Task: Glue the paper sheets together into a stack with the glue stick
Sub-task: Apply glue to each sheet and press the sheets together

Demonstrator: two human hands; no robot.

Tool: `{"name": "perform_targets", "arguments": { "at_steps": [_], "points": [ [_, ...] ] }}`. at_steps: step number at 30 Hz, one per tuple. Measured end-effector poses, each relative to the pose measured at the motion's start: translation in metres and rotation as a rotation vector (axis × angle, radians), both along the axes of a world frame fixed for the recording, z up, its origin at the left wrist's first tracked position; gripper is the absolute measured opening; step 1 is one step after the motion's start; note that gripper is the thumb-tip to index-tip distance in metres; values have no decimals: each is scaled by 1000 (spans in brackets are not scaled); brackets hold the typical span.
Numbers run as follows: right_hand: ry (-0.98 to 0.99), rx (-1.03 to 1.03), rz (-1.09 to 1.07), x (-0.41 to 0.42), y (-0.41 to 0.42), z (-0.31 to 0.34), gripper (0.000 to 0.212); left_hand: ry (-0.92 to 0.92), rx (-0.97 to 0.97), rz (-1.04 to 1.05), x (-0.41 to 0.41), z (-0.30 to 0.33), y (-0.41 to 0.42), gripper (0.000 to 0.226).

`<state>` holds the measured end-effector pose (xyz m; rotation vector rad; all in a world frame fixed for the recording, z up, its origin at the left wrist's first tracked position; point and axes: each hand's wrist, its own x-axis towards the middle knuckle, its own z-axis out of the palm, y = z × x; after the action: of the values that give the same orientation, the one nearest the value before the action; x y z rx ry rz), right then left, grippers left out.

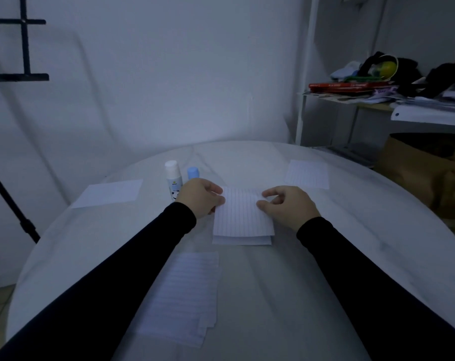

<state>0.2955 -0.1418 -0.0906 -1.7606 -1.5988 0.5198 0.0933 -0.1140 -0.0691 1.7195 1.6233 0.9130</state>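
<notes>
Nearest on the desk (312,282) a loose pile of lined sheets (184,295) is seen, its edges fanned at the lower right corner; at least three layers show there, the exact count cannot be told.

Beyond it, at mid-desk, the stack (243,239) lies flat, and a top sheet (243,212) is held over it, slightly askew, so that the lower layers show along the near edge. Two, perhaps three, layers are made out there. The left hand (201,198) grips the sheet's left edge, thumb above and fingers curled under it. The right hand (289,204) pinches the right edge near the far corner between thumb and forefinger; its other fingers are loosely curled.

Handling, as judged: the paper is very light, thin and limp. It is expected to bow if lifted by one edge and to crease if pinched hard. Hold is best taken at two opposite edges, as is done here. Once glued faces meet, shifting is likely to be hard, so edges should be squared before pressing.

Further out, one single sheet (109,192) lies at the left and one single sheet (307,174) at the far right, well apart. Two glue sticks stand upright just behind the left hand: a white-capped one (173,178) and a blue-capped one (193,173), side by side, both capped.

Count: two hands, two glue sticks, two lone sheets, one pile, one stack.
</notes>
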Motion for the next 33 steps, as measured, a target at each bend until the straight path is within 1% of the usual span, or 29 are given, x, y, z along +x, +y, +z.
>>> {"name": "perform_targets", "arguments": {
  "at_steps": [5,12,13,16,17,19,21,22,23,25,27,30,33],
  "points": [
    [-54,-56,-5,1,-2,-2,33,70,-17,-3,1,-6,2,16],
    [-181,-57,-18,-2,-6,-3,37,123,21,12,-1,-12,3,20],
    [-210,-59,-15,-2,-6,-3,37,153,25,9,0,-13,3,21],
    [-343,-61,-17,-4,-7,-3,40,325,81,-10,1,-15,0,28],
    [-375,-42,-22,-5,-7,-3,41,363,112,-17,1,-15,0,29],
    [-394,55,-18,-7,-5,-1,41,390,172,-47,2,-14,-1,28],
    [-405,149,71,-10,-2,2,39,451,279,-128,4,-15,1,33],
    [-437,145,151,-12,-1,3,40,517,305,-184,7,-16,2,39],
    [-492,97,242,-16,0,3,41,600,297,-239,9,-17,1,44],
    [-614,-73,387,-22,1,-1,46,806,190,-340,15,-20,-1,49],
    [-681,-189,410,-26,4,-5,49,942,109,-405,16,-22,-3,49],
    [-714,-216,330,-25,5,-7,53,982,74,-408,13,-17,-5,52],
    [-716,-193,264,-21,3,-7,55,933,20,-409,13,-15,-6,51]
  ]
}}
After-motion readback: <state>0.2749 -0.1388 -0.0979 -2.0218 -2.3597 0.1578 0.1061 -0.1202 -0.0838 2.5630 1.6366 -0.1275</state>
